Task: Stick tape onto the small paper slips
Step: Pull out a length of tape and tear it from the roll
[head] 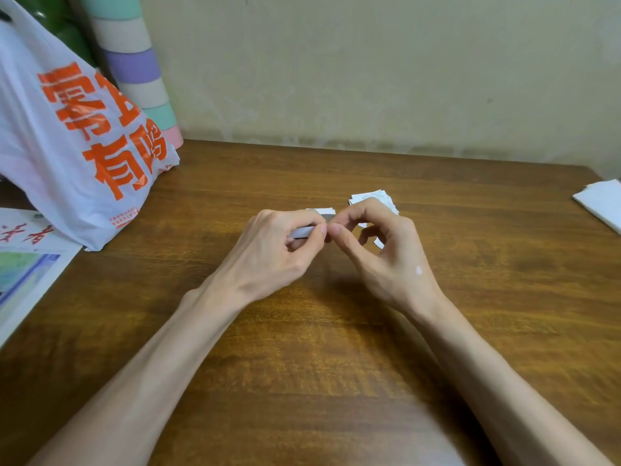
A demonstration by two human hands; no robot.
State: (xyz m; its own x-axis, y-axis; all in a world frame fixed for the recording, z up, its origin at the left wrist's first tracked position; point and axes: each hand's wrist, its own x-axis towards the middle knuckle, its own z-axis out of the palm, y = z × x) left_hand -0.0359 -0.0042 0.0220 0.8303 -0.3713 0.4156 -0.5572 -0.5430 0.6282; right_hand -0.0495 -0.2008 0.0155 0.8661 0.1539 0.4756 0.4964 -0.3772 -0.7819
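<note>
White tape [304, 232] is gripped in the curled left hand [279, 245]; the right hand [381, 255] pinches its end, paper slips [373, 197] at one o'clock.

We see:
- table [302, 364]: mid-brown, wood grain with darker streaks
- wall [369, 68]: cream-beige, blotchy, greyish smudges along the base
- bag [50, 146]: white, semi-sheer, big orange characters plus a small orange print block
- banded stack [134, 65] behind it: mint, beige, purple, beige, mint, pink
- object [64, 18] top left: dark green
- paper slips [386, 200]: white, fine dark print
- strip [302, 232]: white-grey, plain
- folded paper [601, 203]: plain white
- printed sheet [27, 264]: white, red characters, green-blue picture
</note>
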